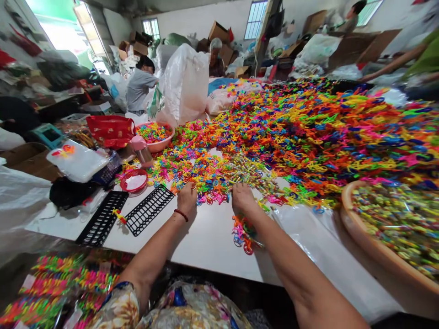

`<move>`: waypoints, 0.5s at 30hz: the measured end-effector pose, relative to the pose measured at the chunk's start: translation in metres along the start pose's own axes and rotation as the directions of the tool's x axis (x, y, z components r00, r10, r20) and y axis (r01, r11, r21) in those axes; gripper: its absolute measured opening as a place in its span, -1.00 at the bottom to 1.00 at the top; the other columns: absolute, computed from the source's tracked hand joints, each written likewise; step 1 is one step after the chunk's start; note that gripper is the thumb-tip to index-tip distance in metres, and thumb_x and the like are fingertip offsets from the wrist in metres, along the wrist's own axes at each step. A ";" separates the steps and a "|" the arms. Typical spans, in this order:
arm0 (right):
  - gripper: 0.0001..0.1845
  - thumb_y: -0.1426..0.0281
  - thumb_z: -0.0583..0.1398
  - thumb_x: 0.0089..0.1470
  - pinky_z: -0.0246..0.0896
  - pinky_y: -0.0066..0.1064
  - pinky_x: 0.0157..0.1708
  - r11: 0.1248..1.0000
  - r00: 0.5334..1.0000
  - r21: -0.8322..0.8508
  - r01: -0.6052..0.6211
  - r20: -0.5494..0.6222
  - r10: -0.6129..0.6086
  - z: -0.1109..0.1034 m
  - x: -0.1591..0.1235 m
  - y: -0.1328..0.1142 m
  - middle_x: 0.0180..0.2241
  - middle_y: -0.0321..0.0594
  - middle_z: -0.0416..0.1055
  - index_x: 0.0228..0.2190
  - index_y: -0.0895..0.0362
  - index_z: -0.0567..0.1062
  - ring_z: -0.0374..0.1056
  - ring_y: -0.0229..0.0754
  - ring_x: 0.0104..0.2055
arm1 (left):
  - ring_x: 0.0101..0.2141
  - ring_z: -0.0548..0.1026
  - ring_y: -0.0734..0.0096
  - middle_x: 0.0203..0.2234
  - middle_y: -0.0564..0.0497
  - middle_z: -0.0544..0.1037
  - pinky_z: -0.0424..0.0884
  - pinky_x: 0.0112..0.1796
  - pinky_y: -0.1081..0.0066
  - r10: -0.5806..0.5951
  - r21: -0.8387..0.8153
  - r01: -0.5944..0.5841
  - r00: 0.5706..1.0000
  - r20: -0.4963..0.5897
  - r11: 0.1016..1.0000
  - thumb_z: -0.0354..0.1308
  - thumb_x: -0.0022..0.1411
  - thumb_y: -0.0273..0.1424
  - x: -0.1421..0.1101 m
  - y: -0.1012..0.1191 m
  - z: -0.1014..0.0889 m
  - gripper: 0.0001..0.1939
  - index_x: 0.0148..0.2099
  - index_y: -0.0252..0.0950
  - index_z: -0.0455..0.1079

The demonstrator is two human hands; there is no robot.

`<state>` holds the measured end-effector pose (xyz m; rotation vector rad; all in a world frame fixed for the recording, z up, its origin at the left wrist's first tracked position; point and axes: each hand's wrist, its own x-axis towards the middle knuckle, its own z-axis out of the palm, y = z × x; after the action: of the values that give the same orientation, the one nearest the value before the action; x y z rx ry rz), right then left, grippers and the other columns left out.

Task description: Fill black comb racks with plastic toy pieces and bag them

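Observation:
My left hand [187, 196] is at the near edge of a loose spread of small bright plastic toy pieces [206, 169]. Its fingers curl down against them, and a dark red bead bracelet [181, 214] circles the wrist. My right hand [243, 197] faces it across a short row of pieces, knuckles up and fingers curled under. What either hand grips, if anything, is hidden. Just beyond the right hand lie thin wrapped sticks [252, 171] in clear and yellow. A small cluster of pieces with round wheels [243, 235] lies on the white table [212, 237] beside my right wrist.
Two black slotted racks [150, 210] lie at left, near a red basket [134, 181] and a pink-lidded bottle [141, 151]. A large tub [348, 201] of wrapped pieces stands at right. A high heap [325, 132] fills the back right. Several people work farther off.

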<state>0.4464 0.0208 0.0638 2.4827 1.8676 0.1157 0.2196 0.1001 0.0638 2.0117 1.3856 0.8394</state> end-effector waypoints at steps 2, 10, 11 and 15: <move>-0.64 0.53 0.14 0.04 0.02 -0.21 -0.04 1.000 1.000 0.001 -0.019 -0.001 0.019 0.002 -0.001 0.004 -0.08 0.15 0.36 -0.08 0.31 0.42 0.19 0.10 0.00 | -0.08 0.43 0.22 -0.11 -0.12 0.47 0.29 -0.02 0.29 0.129 0.021 -0.129 0.992 0.000 0.991 0.07 0.28 -0.43 0.001 0.004 0.002 -0.80 -0.06 -0.22 0.43; -0.51 0.52 0.08 0.12 0.07 -0.13 0.00 0.995 0.996 0.035 -0.090 -0.026 0.091 -0.002 -0.005 0.004 -0.06 0.13 0.39 0.10 0.30 0.31 0.23 0.10 0.02 | -0.05 0.35 0.19 -0.19 -0.10 0.39 0.23 0.04 0.24 -0.054 -0.130 0.069 0.992 0.113 0.989 0.23 0.03 -0.60 0.015 0.025 0.015 -0.82 -0.42 -0.26 0.30; -0.44 0.51 0.10 0.10 0.08 -0.14 0.02 0.993 0.995 0.074 -0.091 -0.035 0.094 -0.007 -0.004 0.004 -0.02 0.13 0.38 0.16 0.28 0.27 0.23 0.08 0.04 | -0.10 0.37 0.21 -0.21 -0.09 0.40 0.25 0.01 0.25 -0.063 -0.162 0.080 0.992 0.110 0.984 0.21 0.02 -0.61 0.016 0.024 0.015 -0.81 -0.44 -0.26 0.29; -0.42 0.46 0.11 0.09 0.21 -0.18 0.02 0.786 0.946 0.602 -0.142 -0.151 0.287 -0.031 -0.002 0.005 0.01 0.09 0.37 0.16 0.22 0.28 0.29 0.04 0.06 | -0.23 0.41 0.31 -0.33 -0.01 0.41 0.32 -0.12 0.32 -0.134 -0.346 0.162 0.986 0.103 0.924 0.21 0.03 -0.57 0.017 0.016 0.013 -0.83 -0.45 -0.26 0.28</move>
<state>0.4478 0.0170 0.0946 3.2294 1.9166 -0.2102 0.2430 0.1096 0.0700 1.6264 1.2254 0.8642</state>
